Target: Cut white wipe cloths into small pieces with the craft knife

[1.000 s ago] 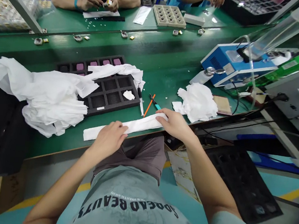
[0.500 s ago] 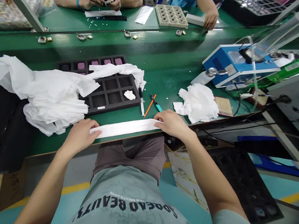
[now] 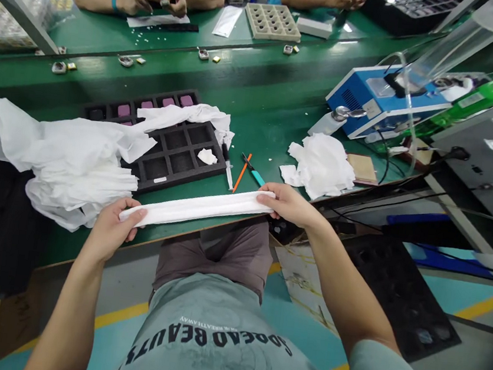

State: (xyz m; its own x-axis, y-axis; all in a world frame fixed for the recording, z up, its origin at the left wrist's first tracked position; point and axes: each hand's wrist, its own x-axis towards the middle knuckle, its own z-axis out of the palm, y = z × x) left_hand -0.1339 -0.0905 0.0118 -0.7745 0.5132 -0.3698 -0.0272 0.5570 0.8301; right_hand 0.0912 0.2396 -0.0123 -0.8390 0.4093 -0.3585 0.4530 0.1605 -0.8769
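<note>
A long folded strip of white cloth (image 3: 199, 207) is stretched between my two hands at the near edge of the green table (image 3: 271, 122). My left hand (image 3: 112, 230) grips the strip's left end, fingers closed round it. My right hand (image 3: 286, 204) pinches the right end. The strip hangs just above the table edge. Behind it lies a black foam tray (image 3: 179, 153) with square pockets, one holding a small white scrap.
A big heap of white cloth (image 3: 62, 158) lies left. Crumpled white wipes (image 3: 320, 165) sit to the right, an orange pen (image 3: 242, 172) and teal tool between. A blue machine (image 3: 381, 99) stands at the right rear. Other people work at the far side.
My left hand slid left along the strip to its end and closed on it. The strip is now lifted and pulled straight between both hands.
</note>
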